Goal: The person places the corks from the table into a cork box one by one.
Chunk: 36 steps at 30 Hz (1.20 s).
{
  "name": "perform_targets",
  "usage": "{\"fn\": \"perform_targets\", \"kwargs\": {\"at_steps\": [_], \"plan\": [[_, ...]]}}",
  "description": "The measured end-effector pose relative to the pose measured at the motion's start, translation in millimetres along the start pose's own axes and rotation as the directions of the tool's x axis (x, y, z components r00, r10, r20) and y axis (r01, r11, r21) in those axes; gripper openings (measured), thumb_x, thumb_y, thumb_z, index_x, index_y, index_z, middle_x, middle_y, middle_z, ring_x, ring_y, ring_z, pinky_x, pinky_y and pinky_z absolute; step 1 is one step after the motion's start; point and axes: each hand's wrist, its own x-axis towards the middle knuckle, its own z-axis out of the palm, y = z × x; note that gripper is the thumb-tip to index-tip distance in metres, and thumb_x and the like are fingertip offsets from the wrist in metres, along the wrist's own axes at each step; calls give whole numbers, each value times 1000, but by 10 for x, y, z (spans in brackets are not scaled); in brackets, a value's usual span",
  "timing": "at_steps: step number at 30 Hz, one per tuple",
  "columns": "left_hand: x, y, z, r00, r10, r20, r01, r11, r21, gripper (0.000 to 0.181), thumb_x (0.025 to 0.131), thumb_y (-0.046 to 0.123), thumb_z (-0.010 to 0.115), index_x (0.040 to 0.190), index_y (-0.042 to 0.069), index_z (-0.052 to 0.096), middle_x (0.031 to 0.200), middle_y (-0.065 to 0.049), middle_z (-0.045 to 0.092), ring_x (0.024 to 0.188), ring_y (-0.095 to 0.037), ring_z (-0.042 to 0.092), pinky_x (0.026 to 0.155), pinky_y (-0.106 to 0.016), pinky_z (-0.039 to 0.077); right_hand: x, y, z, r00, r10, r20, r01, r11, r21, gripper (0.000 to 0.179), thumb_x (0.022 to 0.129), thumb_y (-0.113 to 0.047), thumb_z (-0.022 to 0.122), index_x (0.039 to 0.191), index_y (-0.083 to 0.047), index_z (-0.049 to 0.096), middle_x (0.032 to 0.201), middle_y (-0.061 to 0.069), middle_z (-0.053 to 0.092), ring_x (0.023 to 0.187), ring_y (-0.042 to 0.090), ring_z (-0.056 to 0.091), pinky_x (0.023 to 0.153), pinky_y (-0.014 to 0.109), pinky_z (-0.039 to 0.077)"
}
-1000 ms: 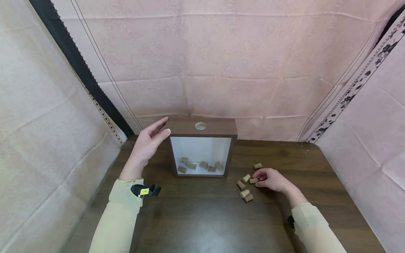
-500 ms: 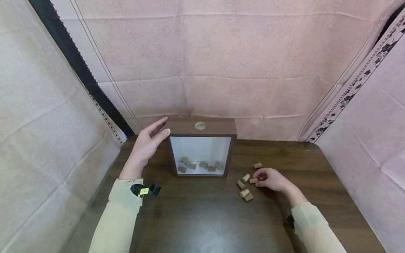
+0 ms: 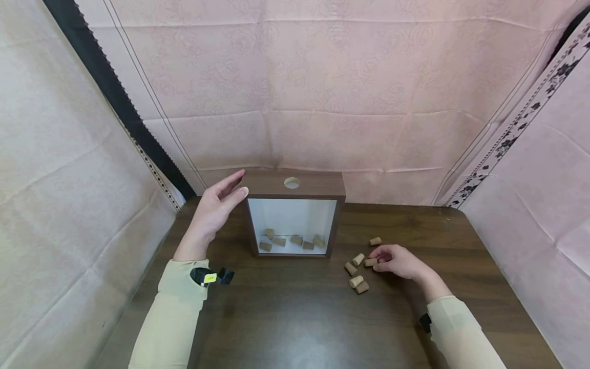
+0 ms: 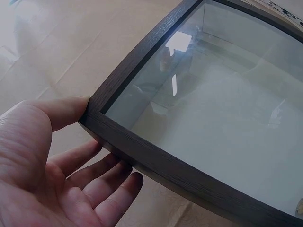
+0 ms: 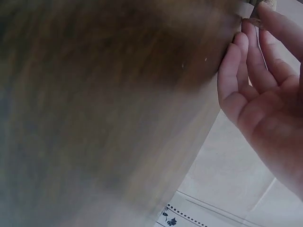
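Note:
A shallow brown wooden box [image 3: 295,196] with a clear front stands upright at the far side of the table, a round hole [image 3: 292,183] in its top. Several corks [image 3: 296,240] lie inside on its floor. My left hand [image 3: 214,208] holds the box at its upper left corner; in the left wrist view the thumb is on the dark frame [image 4: 156,156], the fingers against the side. Right of the box, my right hand [image 3: 397,261] pinches a cork [image 3: 370,262] between thumb and fingertips, at table level. In the right wrist view, only part of that cork [image 5: 268,4] shows.
Several loose corks lie around the right hand: one farther back [image 3: 375,241], one beside the pinched cork [image 3: 358,260], another left [image 3: 351,269], and a pair nearer [image 3: 356,282]. Pale cloth walls [image 3: 322,92] enclose the brown table [image 3: 286,312] at back and sides.
The right hand and the cork at its fingertips have shifted slightly to the right. My left hand, the box and the other corks stay practically where they were.

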Motion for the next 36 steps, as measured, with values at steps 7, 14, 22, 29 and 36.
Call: {"fn": "perform_targets", "kwargs": {"at_steps": [7,14,22,29,36], "plan": [[-4,-2,-2,1000,0,0,0,1000,-1,61,106,37,69,162,22,50,167,1,44,154,-21,40,125,-49,34,-69,-9,-52,1000,-16,-2,16,996,89,25,98,-11,77,121,-1,72,112,10,74,106,25,67,87,30,56],[0,4,8,1000,-1,2,1,1000,0,62,106,38,70,162,21,49,167,1,45,154,-21,41,125,-49,35,-193,-54,-103,999,16,-30,-9,980,201,36,101,-18,76,132,0,69,121,13,73,111,26,67,87,28,58],[-4,0,-4,1000,-10,-9,10,1000,6,61,106,40,70,162,26,51,167,2,45,154,-21,41,125,-51,34,-262,-137,-141,997,24,-70,-3,960,278,42,105,-23,73,138,2,66,129,20,70,114,30,68,92,42,62],[-9,1,-1,1000,-4,-8,4,1000,10,61,106,40,70,162,25,51,167,1,45,154,-22,41,124,-51,35,-280,-236,-126,995,-4,-101,41,930,365,43,107,-25,70,141,1,64,135,20,68,124,44,65,97,36,60],[-10,3,2,1000,-4,-8,4,1000,19,61,106,39,70,162,25,50,167,0,45,154,-23,41,124,-52,35,-278,-395,-98,988,-39,-150,97,910,402,43,111,-27,63,141,3,63,137,24,67,119,36,69,96,27,58]]}}
